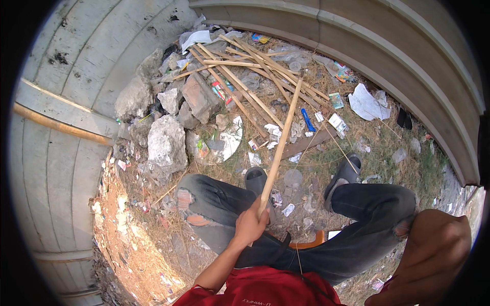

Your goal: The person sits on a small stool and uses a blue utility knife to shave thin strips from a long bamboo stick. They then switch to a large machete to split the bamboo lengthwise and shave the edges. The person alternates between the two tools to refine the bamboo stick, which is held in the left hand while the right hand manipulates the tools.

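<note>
My left hand [251,222] is closed round the lower part of a long, pale wooden stick [282,145]. The stick slants up and away between my knees, its far end over a pile of similar sticks [244,94] on the ground. At the right edge my bent right arm [434,250] shows at the elbow; its hand is out of sight. Between my thighs lies an orange curved piece [312,241] with a dark part beside it, partly hidden, and I cannot make out what it is. A blue, slim object [307,120] rests on the ground near the pile.
Rough stone chunks [167,142] are heaped at the left of the sticks. A grey panelled wall [66,178] rises on the left, and a ribbed metal sheet [367,35] curves round the far right. Paper and plastic scraps [368,102] litter the dry grass round my sandals [347,168].
</note>
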A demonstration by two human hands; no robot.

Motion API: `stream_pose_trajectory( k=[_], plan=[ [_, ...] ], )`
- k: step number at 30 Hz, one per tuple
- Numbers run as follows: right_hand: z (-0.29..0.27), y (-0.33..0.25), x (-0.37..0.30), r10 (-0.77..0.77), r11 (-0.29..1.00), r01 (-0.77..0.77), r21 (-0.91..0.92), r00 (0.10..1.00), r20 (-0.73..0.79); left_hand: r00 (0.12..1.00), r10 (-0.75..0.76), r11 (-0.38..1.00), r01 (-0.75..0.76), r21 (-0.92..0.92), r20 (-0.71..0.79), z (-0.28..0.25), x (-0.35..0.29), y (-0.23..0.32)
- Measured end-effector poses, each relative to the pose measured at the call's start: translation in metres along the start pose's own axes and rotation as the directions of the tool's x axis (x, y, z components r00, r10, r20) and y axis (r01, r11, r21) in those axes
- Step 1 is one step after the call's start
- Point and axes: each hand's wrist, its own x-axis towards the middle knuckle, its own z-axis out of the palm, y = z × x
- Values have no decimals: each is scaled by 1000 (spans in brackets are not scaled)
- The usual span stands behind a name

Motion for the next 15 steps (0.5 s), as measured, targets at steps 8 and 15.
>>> stream_pose_trajectory(
  k=[8, 15],
  plan=[
    [-17, 52, -12, -560, 828, 550, 109, 807, 188, 1000, -2, 999, 2, -34, 5, -3, -1, 6],
    [1, 13, -4, -175, 975, 176, 133, 984, -18, 1000, -26, 999, 25, 28, 5, 0, -1, -1]
  ],
)
